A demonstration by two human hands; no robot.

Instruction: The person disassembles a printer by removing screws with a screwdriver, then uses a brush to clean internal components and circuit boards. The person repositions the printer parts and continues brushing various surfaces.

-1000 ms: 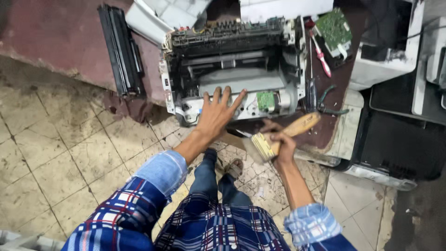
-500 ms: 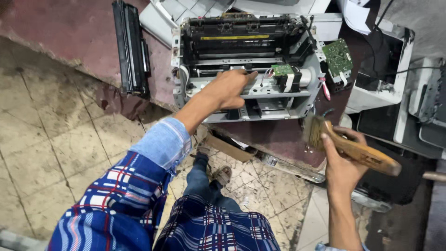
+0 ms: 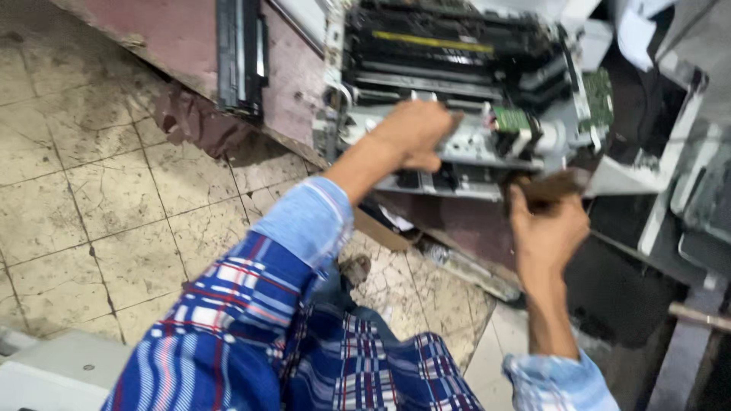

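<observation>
Nearest, the right hand (image 3: 547, 232) has its fingers closed around a blurred wooden brush (image 3: 550, 186), held just before the opened printer (image 3: 457, 99). The left hand (image 3: 411, 135) rests curled on the printer's front frame on the maroon counter (image 3: 183, 38). A black cartridge (image 3: 240, 53) lies left of it.

The brush (image 3: 550, 188) in the right hand (image 3: 547, 234) is smeared by motion: only a brown blur shows, and its bristles cannot be made out. How the fingers (image 3: 520, 207) wrap it is unclear. The left hand (image 3: 415, 135) lies on the printer (image 3: 457, 84), its fingertips blurred and partly hidden behind the knuckles. The printer's top is cut off by the upper edge, as is the black cartridge (image 3: 240, 53) on the desk (image 3: 175, 34). The green board (image 3: 600, 95) is too blurred to read. At the right edge, grey casings (image 3: 704, 190) run out of view.
</observation>
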